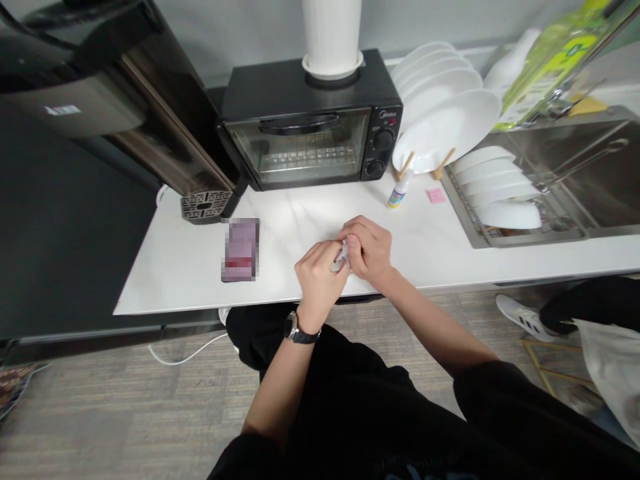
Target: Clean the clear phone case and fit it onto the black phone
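Observation:
Close together over the front of the white counter, my left hand (319,270) and my right hand (369,248) are both closed on one small whitish-grey object (341,257). Only a bit of it shows between my thumbs and fingers, so its kind cannot be told. A watch (300,329) is on my left wrist. Beyond my right hand, a small white bottle (399,191) with a blue and yellow label stands on the counter. A pink sticky note (436,195) lies to the right of that bottle.
A blurred phone-like item (241,251) lies at left, near a dark drink machine (205,205). Behind are a toaster oven (310,127) bearing a white pot (332,40), racked plates (450,123), and a sink (590,200) holding bowls. Another person's shoe (523,317) is at right.

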Motion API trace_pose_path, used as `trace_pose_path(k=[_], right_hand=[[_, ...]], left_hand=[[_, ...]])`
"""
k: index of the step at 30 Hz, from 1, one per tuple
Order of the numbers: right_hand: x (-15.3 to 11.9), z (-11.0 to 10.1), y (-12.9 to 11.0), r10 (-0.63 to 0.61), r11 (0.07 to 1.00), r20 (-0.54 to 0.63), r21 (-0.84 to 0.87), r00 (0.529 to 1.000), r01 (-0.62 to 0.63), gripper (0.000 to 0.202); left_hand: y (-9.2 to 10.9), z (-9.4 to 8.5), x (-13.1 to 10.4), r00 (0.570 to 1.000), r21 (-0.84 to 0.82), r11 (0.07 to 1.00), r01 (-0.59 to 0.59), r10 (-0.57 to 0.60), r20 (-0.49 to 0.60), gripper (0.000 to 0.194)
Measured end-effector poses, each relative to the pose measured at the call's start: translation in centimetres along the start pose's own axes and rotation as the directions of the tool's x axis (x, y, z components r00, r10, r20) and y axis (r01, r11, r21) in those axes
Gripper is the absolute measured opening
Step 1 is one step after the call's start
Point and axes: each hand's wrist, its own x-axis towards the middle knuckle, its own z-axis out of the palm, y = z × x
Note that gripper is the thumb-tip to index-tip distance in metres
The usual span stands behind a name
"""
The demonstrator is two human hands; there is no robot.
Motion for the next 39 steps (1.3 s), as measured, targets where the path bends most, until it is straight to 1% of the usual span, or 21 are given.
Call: trace_pose_path(k=[2, 4, 7, 9, 11, 13, 15, 16, 18, 21, 22, 23, 26, 27, 28, 29, 31, 33, 35, 36, 39], right_hand=[[0.2, 0.2, 0.2, 0.005, 1.000, -0.079, -0.006, 0.997, -0.005, 0.038], [0.3, 0.6, 0.3, 0.048, 0.999, -0.175, 0.014, 0.983, -0.046, 0.036], [0.5, 1.2, 0.5, 0.145, 0.989, -0.259, 0.005, 0.955, -0.149, 0.040], [0.4, 1.5, 0.7, 0.134, 0.984, -0.255, -0.080, 0.957, -0.159, 0.045], [0.2, 1.7, 1.3, 0.016, 0.983, -0.179, -0.179, 0.984, -0.048, 0.050], [-0.1, 1.6, 2.4, -0.175, 0.965, -0.031, -0.204, 0.984, 0.165, 0.051], [0.0, 1.1, 3.7, -0.345, 0.920, 0.135, -0.148, 0.929, 0.363, 0.052], [0.1, 0.8, 4.4, -0.387, 0.901, 0.200, -0.125, 0.900, 0.416, 0.054], [0.6, 0.4, 5.5, -0.392, 0.890, 0.269, -0.133, 0.880, 0.437, 0.063], [1.3, 0.2, 6.0, -0.313, 0.905, 0.237, -0.219, 0.920, 0.365, 0.077], [1.4, 0.3, 5.8, -0.304, 0.907, 0.244, -0.222, 0.921, 0.358, 0.080], [1.5, 0.5, 5.5, -0.306, 0.907, 0.276, -0.206, 0.911, 0.367, 0.082], [1.7, 0.4, 4.9, -0.340, 0.901, 0.420, -0.113, 0.842, 0.420, 0.083], [1.9, 0.2, 4.8, -0.338, 0.904, 0.423, -0.103, 0.841, 0.416, 0.082], [2.2, -0.2, 5.0, -0.331, 0.908, 0.398, -0.112, 0.855, 0.403, 0.082], [2.5, -0.6, 5.2, -0.306, 0.920, 0.327, -0.138, 0.894, 0.366, 0.083], [3.1, -1.4, 5.7, -0.207, 0.955, 0.102, -0.193, 0.973, 0.223, 0.083], [3.5, -1.6, 6.1, -0.077, 0.976, -0.126, -0.211, 0.989, 0.050, 0.079], [3.5, -1.2, 6.2, 0.096, 0.975, -0.304, -0.163, 0.948, -0.150, 0.075], [3.3, -0.7, 6.1, 0.180, 0.965, -0.345, -0.121, 0.921, -0.233, 0.074], [2.0, 0.8, 5.2, 0.392, 0.909, -0.387, 0.024, 0.835, -0.416, 0.072]], left_hand=[[-0.4, 1.5, -0.6, 0.990, -0.078, 0.987, 0.138, -0.134, 0.043, 0.008], [-1.0, 3.0, -1.4, 0.970, -0.076, 0.973, 0.218, -0.207, 0.124, 0.025], [-1.8, 4.4, -2.2, 0.960, 0.011, 0.982, 0.188, -0.186, 0.211, 0.026], [-2.1, 4.7, -2.4, 0.961, 0.080, 0.988, 0.129, -0.145, 0.237, 0.025], [-2.2, 4.6, -2.5, 0.958, 0.151, 0.987, 0.057, -0.096, 0.269, 0.023], [-2.2, 4.4, -2.6, 0.952, 0.209, 0.978, 0.002, -0.066, 0.300, 0.017], [-2.0, 4.3, -2.6, 0.945, 0.234, 0.972, -0.030, -0.049, 0.323, 0.017], [-1.8, 4.2, -2.5, 0.944, 0.235, 0.971, -0.035, -0.045, 0.328, 0.019], [-1.4, 4.3, -2.3, 0.946, 0.236, 0.971, -0.034, -0.045, 0.322, 0.017], [-1.1, 4.9, -1.7, 0.956, 0.235, 0.972, -0.014, -0.056, 0.289, 0.013], [-1.2, 5.2, -1.5, 0.957, 0.224, 0.975, 0.000, -0.065, 0.283, 0.013], [-1.3, 5.6, -1.3, 0.956, 0.209, 0.978, 0.013, -0.073, 0.283, 0.014], [-2.1, 6.1, -0.8, 0.949, 0.172, 0.984, 0.034, -0.086, 0.304, 0.028], [-2.2, 6.0, -0.7, 0.947, 0.170, 0.985, 0.032, -0.084, 0.309, 0.031], [-2.3, 5.8, -0.5, 0.949, 0.169, 0.985, 0.032, -0.083, 0.305, 0.031], [-2.2, 5.4, -0.4, 0.953, 0.166, 0.986, 0.033, -0.082, 0.292, 0.028], [-1.6, 4.2, -0.3, 0.970, 0.144, 0.989, 0.044, -0.077, 0.232, 0.020], [-0.6, 3.1, -0.4, 0.987, 0.072, 0.995, 0.061, -0.071, 0.142, 0.020], [0.4, 2.3, -0.7, 0.989, -0.079, 0.988, 0.130, -0.124, 0.080, 0.021], [0.8, 2.0, -1.0, 0.983, -0.172, 0.970, 0.173, -0.160, 0.087, 0.023], [1.5, 1.6, -1.6, 0.956, -0.380, 0.883, 0.275, -0.208, 0.207, 0.032]])
